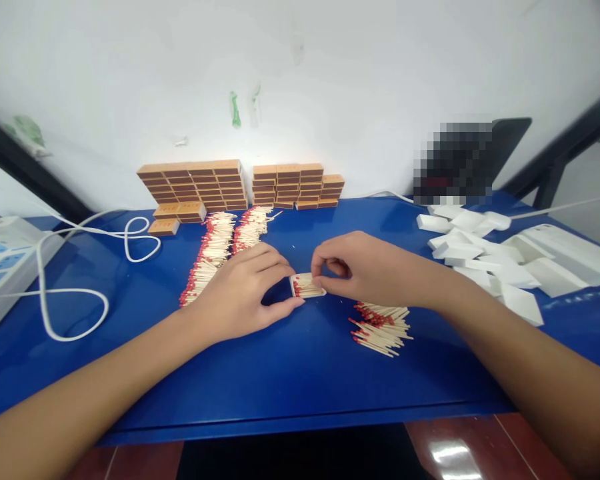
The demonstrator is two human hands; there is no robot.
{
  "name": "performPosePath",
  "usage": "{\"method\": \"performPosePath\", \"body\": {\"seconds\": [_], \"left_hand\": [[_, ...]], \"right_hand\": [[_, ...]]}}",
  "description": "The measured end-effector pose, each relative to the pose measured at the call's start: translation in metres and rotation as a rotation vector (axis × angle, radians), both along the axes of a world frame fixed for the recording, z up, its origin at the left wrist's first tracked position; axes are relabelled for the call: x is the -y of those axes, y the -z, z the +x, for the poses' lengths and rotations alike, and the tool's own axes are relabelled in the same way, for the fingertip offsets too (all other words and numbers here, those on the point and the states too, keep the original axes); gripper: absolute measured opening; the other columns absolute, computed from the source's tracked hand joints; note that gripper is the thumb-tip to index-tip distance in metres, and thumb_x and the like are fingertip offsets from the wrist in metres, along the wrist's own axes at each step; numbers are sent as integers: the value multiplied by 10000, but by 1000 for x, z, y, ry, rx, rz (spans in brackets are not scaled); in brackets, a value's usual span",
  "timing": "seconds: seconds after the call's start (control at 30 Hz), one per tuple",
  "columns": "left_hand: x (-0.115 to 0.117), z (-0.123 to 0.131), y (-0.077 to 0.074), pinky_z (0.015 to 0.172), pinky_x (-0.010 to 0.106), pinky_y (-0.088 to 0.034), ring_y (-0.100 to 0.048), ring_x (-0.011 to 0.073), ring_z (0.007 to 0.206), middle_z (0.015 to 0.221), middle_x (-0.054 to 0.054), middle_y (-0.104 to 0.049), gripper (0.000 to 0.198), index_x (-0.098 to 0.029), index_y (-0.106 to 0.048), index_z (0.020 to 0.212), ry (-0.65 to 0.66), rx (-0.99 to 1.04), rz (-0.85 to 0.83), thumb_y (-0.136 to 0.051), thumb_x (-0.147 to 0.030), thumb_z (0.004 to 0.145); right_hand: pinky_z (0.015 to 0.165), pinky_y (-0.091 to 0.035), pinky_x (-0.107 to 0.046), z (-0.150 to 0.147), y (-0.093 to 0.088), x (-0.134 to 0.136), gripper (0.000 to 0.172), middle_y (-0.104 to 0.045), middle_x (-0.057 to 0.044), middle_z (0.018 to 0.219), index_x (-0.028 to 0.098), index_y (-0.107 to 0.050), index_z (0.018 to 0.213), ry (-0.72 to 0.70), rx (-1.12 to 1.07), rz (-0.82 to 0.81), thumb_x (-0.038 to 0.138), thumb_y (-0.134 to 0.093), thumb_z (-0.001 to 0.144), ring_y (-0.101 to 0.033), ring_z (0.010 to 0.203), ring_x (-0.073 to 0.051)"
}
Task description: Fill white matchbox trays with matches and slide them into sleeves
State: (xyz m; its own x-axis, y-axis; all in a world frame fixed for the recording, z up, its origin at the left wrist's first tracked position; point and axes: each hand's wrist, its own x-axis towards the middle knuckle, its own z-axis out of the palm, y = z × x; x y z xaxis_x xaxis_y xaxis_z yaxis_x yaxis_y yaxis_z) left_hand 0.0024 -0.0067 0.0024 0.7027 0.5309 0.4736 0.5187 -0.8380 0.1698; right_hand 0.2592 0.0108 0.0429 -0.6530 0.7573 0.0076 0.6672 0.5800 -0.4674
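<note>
Your left hand [250, 290], thumb and finger parted, braces a central white rectangular tray [314, 296] holding red-tipped wooden matches [306, 287]; your right hand [363, 263] curls over it, grip unclear. Far orange-brown matchboxes [200, 188] stand stacked; loose matches remain.

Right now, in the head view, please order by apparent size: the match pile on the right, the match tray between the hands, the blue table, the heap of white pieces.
1. Blue table
2. Heap of white pieces
3. Match pile on the right
4. Match tray
</note>
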Motion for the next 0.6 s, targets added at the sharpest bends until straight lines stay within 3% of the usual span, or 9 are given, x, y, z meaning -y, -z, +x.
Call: {"method": "performPosePath", "body": {"seconds": [0.27,0.6], "left_hand": [[0,0,0,956,456,-587,-692,275,1057,1080,99,-773,257,-163,-754,1094,2,-5,0,-708,-402,1012],[0,0,1,946,464,-595,-696,280,1055,1074,108,-774,261,-154,-751,1100,-1,4,11,-715,-394,1007]], "right_hand": [[658,-316,-311,-4,5,1,108,-650,0,761,216,-716,846,16,76,16,281,-672,920,-508,677,-147],[629,-320,-305,1,4,-2,130,-646,11,773,217,-694,825,-86,48,-25,284,-656,930,-500,655,-132]]}}
